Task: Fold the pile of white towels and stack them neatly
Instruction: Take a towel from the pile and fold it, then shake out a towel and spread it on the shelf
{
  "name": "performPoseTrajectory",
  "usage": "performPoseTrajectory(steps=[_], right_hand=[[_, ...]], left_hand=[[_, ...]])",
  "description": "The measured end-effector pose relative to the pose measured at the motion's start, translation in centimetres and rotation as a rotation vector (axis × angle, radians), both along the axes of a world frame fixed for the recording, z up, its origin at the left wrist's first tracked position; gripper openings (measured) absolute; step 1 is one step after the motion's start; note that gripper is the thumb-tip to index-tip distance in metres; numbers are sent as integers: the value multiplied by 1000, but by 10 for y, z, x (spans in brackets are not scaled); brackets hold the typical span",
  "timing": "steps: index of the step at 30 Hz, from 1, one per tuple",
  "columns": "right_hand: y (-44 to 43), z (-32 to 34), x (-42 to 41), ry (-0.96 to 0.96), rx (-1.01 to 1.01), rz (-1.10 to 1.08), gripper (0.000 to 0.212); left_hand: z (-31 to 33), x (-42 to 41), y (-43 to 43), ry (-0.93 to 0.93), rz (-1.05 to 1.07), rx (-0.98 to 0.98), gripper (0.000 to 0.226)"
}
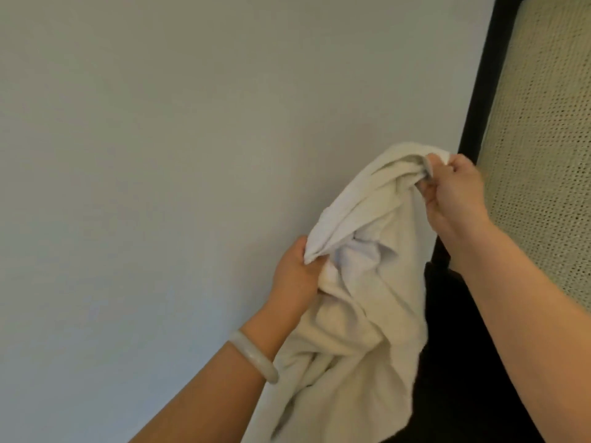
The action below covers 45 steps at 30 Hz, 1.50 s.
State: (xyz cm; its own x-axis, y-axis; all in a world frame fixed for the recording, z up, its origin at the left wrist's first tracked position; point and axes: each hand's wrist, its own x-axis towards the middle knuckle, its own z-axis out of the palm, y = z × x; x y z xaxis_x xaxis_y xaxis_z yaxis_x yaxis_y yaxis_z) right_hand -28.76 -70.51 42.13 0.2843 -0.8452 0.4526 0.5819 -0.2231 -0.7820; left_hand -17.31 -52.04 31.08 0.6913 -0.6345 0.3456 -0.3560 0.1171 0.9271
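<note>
Now | towel (367,298): held up, bunched, by the right edge of the white surface (160,155) | left hand (297,270): grips a low fold | right hand (454,190): pinches the top | feel: likely soft, light, floppy | best hold: two corners

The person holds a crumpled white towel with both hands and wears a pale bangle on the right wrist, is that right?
Not quite. The head view shows the pale bangle on the left wrist, not the right. The rest holds: the left hand and the right hand both grip the crumpled white towel.
</note>
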Motion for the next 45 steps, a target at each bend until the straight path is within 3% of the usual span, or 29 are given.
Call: performPoseTrajectory(steps=[2, 6, 8, 11, 14, 18, 20, 21, 23, 25, 28, 31, 34, 37, 40, 43, 45], right_hand=[[-42, -29, 9, 197, 13, -6, 2], [-103, -160, 9, 558, 215, 31, 10], [-107, -231, -4, 675, 343, 121, 9], [-99, -301, -25, 812, 421, 294, 23], [-82, -332, -34, 1122, 137, 346, 26], [-53, -353, -36, 1511, -187, 308, 81], [-50, -366, -36, 1666, -281, 180, 84], [-54, -371, -37, 1650, -285, 110, 69], [-65, -369, -38, 1513, -210, 36, 15], [-81, -355, -39, 1293, -38, 69, 22], [-109, -306, -40, 975, 200, 163, 10], [-155, -249, -44, 785, 162, 173, 15], [-200, -193, -50, 682, 29, 214, 16], [-227, -144, -50, 617, -124, 260, 14], [-239, -129, -40, 717, -279, 272, 14], [-235, -170, -20, 893, -278, 420, 10], [-228, -214, -10, 950, -162, 578, 10]], left_hand=[[-24, -4, -36, 82, -22, 84, 29], [-120, -13, -74, 191, 50, 480, 29], [-166, -19, -67, 306, 87, 552, 20], [-210, -23, -52, 474, 135, 599, 22], [-222, -19, -42, 601, 135, 523, 23], [-218, -16, -34, 455, 193, 567, 21], [-210, -15, -31, 437, 174, 521, 21], [-206, -14, -30, 459, 148, 464, 20], [-194, -16, -27, 516, 125, 333, 18], [-183, -15, -24, 537, 145, 248, 18], [-168, -3, -28, 486, 175, 243, 28], [-156, 11, -34, 364, 244, 369, 32], [-144, 16, -44, 381, 289, 323, 32], [-120, 19, -65, 293, 460, 197, 32], [-101, 24, -80, 128, 645, 137, 25], [-122, 26, -87, 16, 699, 376, 15], [-151, 16, -100, -76, 676, 586, 24]])
